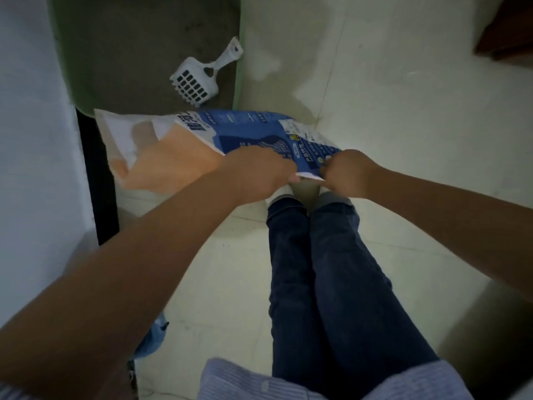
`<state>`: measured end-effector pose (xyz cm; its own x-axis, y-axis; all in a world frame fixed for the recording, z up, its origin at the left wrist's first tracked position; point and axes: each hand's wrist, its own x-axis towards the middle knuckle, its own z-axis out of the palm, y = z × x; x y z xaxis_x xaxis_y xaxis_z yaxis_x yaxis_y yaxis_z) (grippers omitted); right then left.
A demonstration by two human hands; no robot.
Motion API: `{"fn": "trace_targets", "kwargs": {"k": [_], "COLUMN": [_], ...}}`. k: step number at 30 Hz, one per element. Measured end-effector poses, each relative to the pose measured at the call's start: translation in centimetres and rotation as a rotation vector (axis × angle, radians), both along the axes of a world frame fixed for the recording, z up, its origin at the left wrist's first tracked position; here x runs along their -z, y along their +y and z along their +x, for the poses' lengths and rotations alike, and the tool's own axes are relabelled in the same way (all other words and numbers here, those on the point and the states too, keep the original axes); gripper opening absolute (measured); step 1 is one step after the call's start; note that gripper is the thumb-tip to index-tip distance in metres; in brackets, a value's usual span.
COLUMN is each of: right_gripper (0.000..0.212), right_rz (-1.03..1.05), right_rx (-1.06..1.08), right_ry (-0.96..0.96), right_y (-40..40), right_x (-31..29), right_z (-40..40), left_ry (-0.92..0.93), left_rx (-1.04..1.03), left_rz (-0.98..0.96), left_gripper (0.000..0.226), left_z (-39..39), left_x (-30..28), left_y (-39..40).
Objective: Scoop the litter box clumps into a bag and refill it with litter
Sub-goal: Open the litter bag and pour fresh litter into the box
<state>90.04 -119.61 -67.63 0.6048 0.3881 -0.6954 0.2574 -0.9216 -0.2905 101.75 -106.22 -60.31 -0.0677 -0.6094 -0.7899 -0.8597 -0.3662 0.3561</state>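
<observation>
The picture is dim with a cool blue-green cast. The pale tiled floor (389,116) is brightest at upper right, so light seems to arrive from there. Soft shadow darkens the lower right corner. Wide-angle distortion bends the forearms and floor seams outward (strongest near the edges). The blue-and-white printed litter bag (253,134) is smeared, its text unreadable.

We wear dark blue jeans (326,284) at lower centre, a pale blue striped shirt (302,382) along the bottom edge; forearms bare.
</observation>
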Motion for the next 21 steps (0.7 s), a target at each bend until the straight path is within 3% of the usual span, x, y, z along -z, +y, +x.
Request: {"fn": "trace_targets", "kwargs": {"k": [2,6,12,17,19,21], "right_gripper": [0.027,0.052,0.036,0.045,0.05,0.05], "right_rz": [0.013,-0.037,-0.127,-0.126,-0.1,-0.11], "right_rx": [-0.042,0.111,-0.184,-0.104,-0.002,0.12], "right_ry": [0.004,0.128,0.232,0.225,0.251,0.268], "right_y": [-1.0,-2.7,-2.6,-0.2,0.2,0.3], "right_x": [-2.7,-6.6,-9.9,-13.3,-14.9,-16.1], "right_z": [-0.5,-0.4,2.5,3.6,3.9,4.1], "left_ry": [0.007,-0.009,-0.134,-0.206,-0.254,-0.319], "left_rx": [0.041,0.136,0.205,0.141,0.065,0.038], "left_rz": [-0.034,-0.075,-0.074,0.026,-0.099,-0.417], "left_gripper": [0.029,0.03,0.028,0.028,0.021,0.02], "left_z": [-1.0,-1.1,0.7,2.9,3.9,5.0], "left_x": [-2.3,-6.3,-10.0,-11.7,-12.0,-12.4], "left_y": [-0.6,-1.7,-0.7,3.2,4.3,5.0]}}
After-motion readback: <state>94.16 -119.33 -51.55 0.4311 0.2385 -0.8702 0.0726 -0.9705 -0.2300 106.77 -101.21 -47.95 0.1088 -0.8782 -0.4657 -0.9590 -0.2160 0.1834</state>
